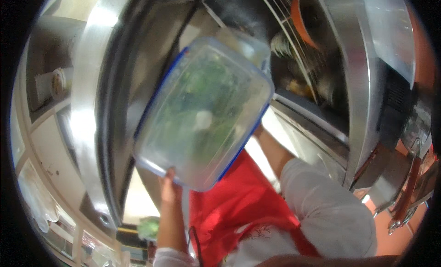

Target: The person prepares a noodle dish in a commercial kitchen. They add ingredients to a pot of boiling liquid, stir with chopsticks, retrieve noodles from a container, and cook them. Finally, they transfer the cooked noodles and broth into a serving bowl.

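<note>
A clear plastic food container (pixel 206 122) with blue edges fills the middle of the view, tilted, with green leafy contents showing blurrily through it. My left hand (pixel 168 186) grips its near left corner, thumb on top. My right hand (pixel 257 129) is at its right edge, mostly hidden behind it; the fingers do not show. Just beyond the far right corner is another clear plastic container (pixel 253 48), partly covered by the first. A red apron (pixel 231 205) hangs below.
A dark compartment with a wire rack (pixel 294 43) and an orange bowl (pixel 299 19) lies at upper right. A stainless steel panel edge (pixel 86 105) curves down the left. Metal pans (pixel 386 177) stand at right. A green vegetable (pixel 148 227) lies at lower left.
</note>
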Demonstrator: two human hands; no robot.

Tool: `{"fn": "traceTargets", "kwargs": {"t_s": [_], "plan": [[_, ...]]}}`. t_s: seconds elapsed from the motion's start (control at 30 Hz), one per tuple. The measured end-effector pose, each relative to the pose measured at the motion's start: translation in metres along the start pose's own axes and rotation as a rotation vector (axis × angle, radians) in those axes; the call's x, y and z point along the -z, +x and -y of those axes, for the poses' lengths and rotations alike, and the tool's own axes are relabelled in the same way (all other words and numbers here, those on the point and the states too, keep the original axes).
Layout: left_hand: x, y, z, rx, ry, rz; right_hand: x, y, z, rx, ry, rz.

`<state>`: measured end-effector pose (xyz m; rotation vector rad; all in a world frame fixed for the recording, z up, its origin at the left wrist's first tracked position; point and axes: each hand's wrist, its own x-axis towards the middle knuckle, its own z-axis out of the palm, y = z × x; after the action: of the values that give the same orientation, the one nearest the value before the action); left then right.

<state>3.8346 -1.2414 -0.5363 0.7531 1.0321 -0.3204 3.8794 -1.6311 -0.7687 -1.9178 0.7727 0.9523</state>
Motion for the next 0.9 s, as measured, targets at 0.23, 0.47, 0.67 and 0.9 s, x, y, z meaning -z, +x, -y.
{"fn": "traceTargets", "kwargs": {"t_s": [0.23,0.47,0.67,0.9], "plan": [[-0.137,0.119,0.011,-0.083,0.052,0.021,-0.027,-0.084,0.003,-0.308,0.706,0.008],[-0.253,0.264,0.045,-0.234,0.098,0.194,-0.016,-0.076,0.035,-0.366,0.774,-0.060],[-0.312,0.324,0.060,-0.257,0.049,0.230,-0.011,-0.077,0.038,-0.397,0.761,-0.054],[-0.324,0.303,0.044,-0.088,-0.041,0.530,-0.013,-0.081,0.024,-0.338,0.727,-0.007]]}}
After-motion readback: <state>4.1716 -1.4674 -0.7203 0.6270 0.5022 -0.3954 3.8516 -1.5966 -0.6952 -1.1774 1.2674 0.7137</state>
